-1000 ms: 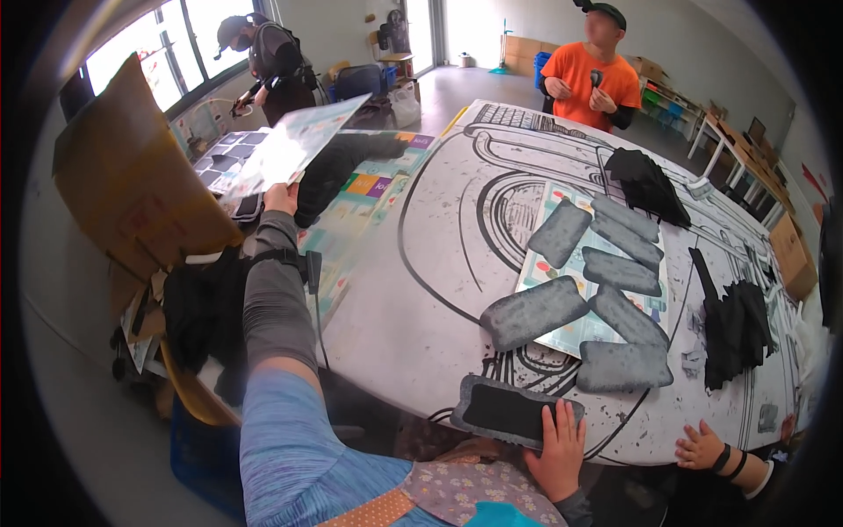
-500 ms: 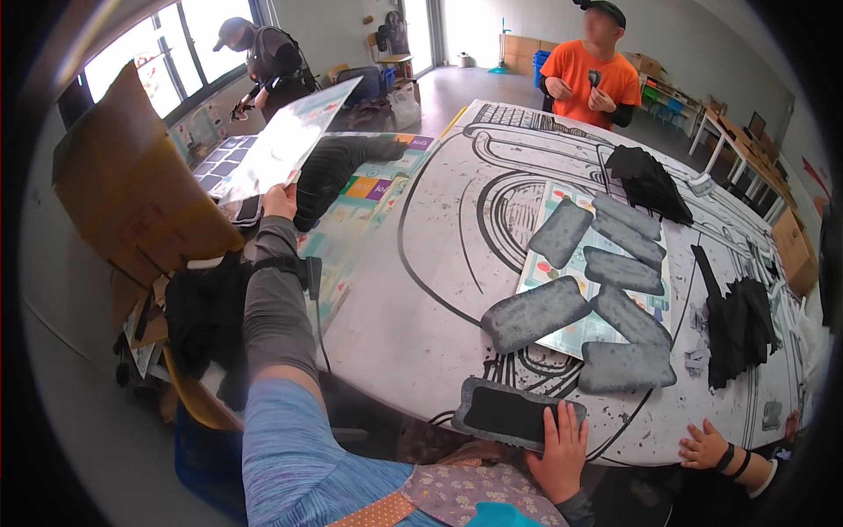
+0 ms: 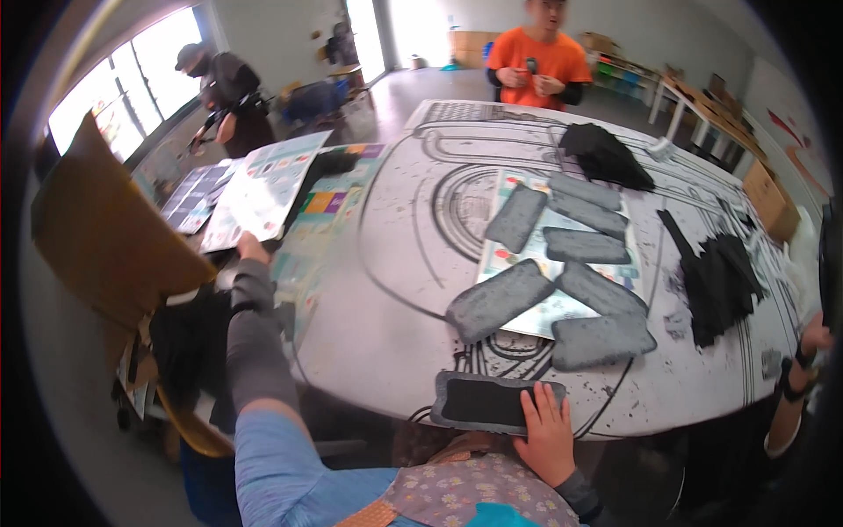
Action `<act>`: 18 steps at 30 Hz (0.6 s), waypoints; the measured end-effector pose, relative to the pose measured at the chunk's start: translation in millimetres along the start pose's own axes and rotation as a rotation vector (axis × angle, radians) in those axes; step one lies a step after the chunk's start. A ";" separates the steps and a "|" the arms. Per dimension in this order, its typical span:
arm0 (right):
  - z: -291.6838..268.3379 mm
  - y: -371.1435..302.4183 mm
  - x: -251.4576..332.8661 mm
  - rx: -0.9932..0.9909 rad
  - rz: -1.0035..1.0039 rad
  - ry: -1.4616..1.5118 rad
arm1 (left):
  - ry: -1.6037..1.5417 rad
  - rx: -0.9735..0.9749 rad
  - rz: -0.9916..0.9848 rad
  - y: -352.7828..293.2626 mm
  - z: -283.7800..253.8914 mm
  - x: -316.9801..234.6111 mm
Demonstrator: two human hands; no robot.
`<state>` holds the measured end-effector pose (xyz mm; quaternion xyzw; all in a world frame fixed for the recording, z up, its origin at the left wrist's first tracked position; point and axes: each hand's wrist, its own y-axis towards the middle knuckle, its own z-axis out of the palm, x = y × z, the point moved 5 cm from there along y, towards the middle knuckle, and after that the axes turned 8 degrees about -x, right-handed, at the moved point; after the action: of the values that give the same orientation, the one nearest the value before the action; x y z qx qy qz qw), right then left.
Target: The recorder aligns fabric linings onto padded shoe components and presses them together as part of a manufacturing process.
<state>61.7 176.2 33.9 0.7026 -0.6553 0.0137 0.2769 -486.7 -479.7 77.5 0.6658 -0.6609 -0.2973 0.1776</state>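
Left hand [image 3: 252,249]: fingers gripping printed sheet [image 3: 268,184], near edge
Right hand [image 3: 546,432]: fingers extended on black-centred pad [image 3: 481,401], table's near edge
Grey pads [image 3: 500,301]: farther from that edge

Workshop, large worktable [image 3: 342,351] (line-patterned), grey slabs [image 3: 500,300], co-workers [image 3: 540,66]

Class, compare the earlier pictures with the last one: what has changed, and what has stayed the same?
The left hand has brought the printed board lower and nearer the wearer, without letting go. A co-worker's hand has moved rightward from the white table's near edge. The view shifted too. Unchanged: the right hand rests on the black-centred grey slab; the other grey slabs lie as before.
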 end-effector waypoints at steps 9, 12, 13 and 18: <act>1.3 9.8 0.6 0.100 0.057 -0.113 | -1.230 0.521 -0.049 -117.6 -122.2 -366.9; 3.0 6.3 -3.5 0.107 0.040 -0.058 | -0.754 0.773 0.799 -245.9 -188.4 -445.9; 4.9 4.3 -6.2 0.113 0.042 -0.051 | -0.719 0.714 1.035 -285.4 -201.4 -464.2; 8.0 2.4 -7.5 0.073 0.037 -0.059 | -0.549 0.584 1.181 -397.9 -185.6 -490.1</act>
<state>55.7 179.8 25.2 0.7000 -0.6752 0.0220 0.2315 -36.8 -0.4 47.1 0.1180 -0.9846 -0.1191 -0.0496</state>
